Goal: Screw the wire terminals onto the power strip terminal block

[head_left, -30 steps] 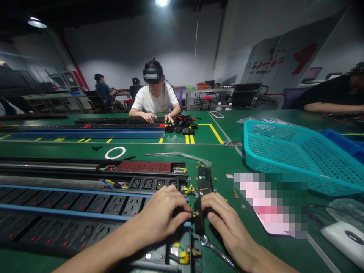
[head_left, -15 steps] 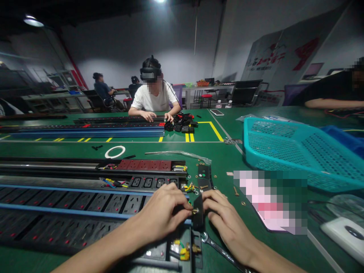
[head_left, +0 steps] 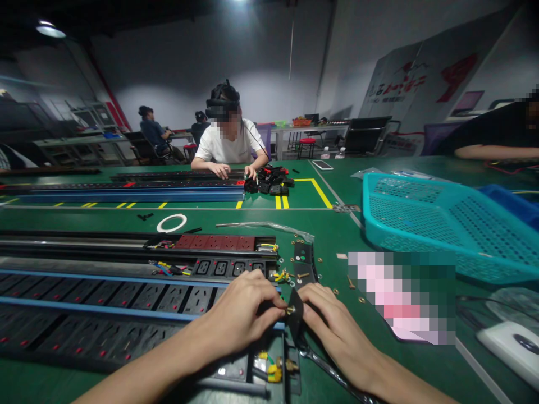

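Note:
My left hand (head_left: 246, 308) pinches a small brass nut (head_left: 289, 310) against one face of a black end plate (head_left: 295, 324). From the other side, the closed fingers of my right hand (head_left: 332, 325) grip that plate, which stands tilted on edge. Part of the plate is covered by my right fingers. Just below lies a steel wrench (head_left: 326, 373), running toward the right forearm. Left of the plate, under my left arm, are long black power strips (head_left: 168, 300) with blue rails. A yellow-lugged wire joins a brass bolt (head_left: 290, 366) at the near strip's end.
Small brass rings and screws (head_left: 351, 282) lie scattered beyond my hands, near more black plates (head_left: 303, 255). A turquoise basket (head_left: 421, 241) stands at the right. Across the table a person (head_left: 229, 140) handles other strips. A white tape ring (head_left: 171, 223) lies mid-table.
The black plate has turned and tilted between my hands, showing more of its face. Both hands stay nearly in place, and the view has shifted slightly.

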`<state>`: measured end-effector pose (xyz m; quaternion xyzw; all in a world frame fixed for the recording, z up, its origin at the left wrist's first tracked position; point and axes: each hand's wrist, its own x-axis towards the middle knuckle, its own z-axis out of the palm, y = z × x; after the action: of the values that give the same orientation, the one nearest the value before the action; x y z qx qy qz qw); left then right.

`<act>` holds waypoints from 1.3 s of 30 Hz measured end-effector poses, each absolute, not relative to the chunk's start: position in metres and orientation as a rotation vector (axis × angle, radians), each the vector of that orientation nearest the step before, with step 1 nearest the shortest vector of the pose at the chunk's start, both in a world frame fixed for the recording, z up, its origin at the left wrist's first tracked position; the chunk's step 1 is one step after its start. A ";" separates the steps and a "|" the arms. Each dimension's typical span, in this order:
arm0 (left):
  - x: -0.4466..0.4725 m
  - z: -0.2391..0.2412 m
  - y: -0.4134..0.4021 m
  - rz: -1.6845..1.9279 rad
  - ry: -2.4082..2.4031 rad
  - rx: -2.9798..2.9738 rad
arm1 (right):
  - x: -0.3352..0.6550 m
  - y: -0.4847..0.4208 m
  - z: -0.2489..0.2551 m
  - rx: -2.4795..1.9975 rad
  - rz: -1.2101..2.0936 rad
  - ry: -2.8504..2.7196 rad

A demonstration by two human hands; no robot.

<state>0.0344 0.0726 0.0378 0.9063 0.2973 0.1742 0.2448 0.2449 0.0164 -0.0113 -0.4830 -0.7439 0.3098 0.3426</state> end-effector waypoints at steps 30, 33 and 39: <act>0.036 0.032 0.069 0.634 0.726 2.605 | 0.245 0.012 -0.017 -1.206 0.692 -1.807; 0.035 0.032 0.069 0.616 0.708 2.634 | 0.246 0.012 -0.019 -1.142 0.589 -1.841; 0.035 0.033 0.067 0.598 0.724 2.636 | 0.244 0.015 -0.021 -1.059 0.557 -1.831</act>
<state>0.0351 0.0670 0.0326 0.9282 0.2549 0.2104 0.1707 0.2442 0.0154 -0.0211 -0.4302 -0.7436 0.2264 0.4591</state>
